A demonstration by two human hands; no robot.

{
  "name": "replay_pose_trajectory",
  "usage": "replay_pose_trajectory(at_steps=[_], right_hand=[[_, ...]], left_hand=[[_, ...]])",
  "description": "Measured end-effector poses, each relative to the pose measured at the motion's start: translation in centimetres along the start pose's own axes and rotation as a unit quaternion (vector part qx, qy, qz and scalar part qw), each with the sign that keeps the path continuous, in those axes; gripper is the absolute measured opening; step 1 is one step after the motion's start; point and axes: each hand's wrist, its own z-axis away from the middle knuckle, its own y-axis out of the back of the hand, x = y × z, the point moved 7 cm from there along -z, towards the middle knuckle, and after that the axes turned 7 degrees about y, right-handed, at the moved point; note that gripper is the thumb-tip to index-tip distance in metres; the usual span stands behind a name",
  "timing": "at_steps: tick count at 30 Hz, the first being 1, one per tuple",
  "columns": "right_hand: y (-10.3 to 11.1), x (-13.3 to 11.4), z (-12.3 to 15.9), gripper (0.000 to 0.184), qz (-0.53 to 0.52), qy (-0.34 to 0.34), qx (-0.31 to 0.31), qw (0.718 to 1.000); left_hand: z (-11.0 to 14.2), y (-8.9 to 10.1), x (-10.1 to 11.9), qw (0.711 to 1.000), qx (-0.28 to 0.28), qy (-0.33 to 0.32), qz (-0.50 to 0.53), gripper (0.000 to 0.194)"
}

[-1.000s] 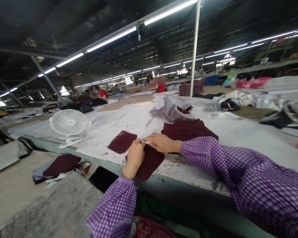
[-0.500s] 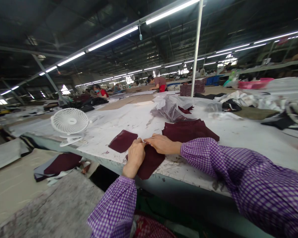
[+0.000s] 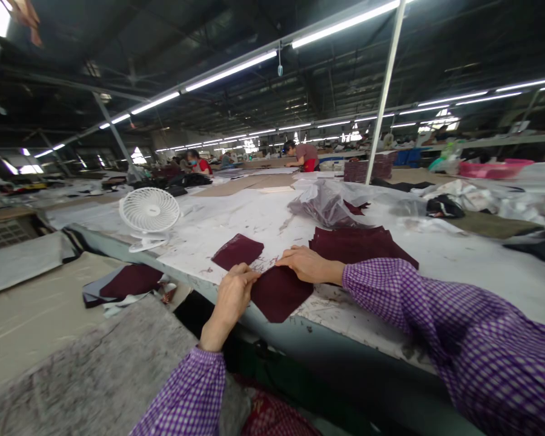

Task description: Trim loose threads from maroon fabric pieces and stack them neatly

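Note:
A maroon fabric piece [image 3: 282, 295] lies at the table's front edge, its lower corner hanging past it. My left hand [image 3: 234, 292] is closed, thumb and fingers pinching the piece at its left corner. At its far edge, my right hand [image 3: 305, 264] pinches the same piece, fingertips pressed together. Just beyond my left hand rests a smaller-looking maroon piece [image 3: 238, 252] with a pale, marked edge. Behind my right wrist is a stack of maroon fabric pieces [image 3: 361, 245], partly covered by my forearm.
A white fan [image 3: 149, 211] stands on the white table [image 3: 200, 221] at left. Clear plastic sheeting [image 3: 320, 203] lies behind the stack. More maroon fabric [image 3: 131, 281] sits lower left. A pole [image 3: 386, 91] rises at the back. Two co-workers are in the distance.
My left hand has moved left, away from my right hand, to the piece's left corner. More of the maroon piece now shows between the hands. The view has shifted slightly left.

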Motion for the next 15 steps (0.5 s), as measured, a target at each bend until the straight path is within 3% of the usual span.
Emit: replay_pose_trajectory(at_steps=[8, 15], right_hand=[[0.8, -0.4, -1.4, 0.052, 0.048, 0.016, -0.124, 0.991], [1.9, -3.4, -1.8, 0.058, 0.114, 0.045, -0.208, 0.97]], left_hand=[[0.1, -0.3, 0.9, 0.996, 0.011, -0.035, -0.079, 0.034], [0.5, 0.2, -0.4, 1.0, 0.017, 0.007, 0.002, 0.021]])
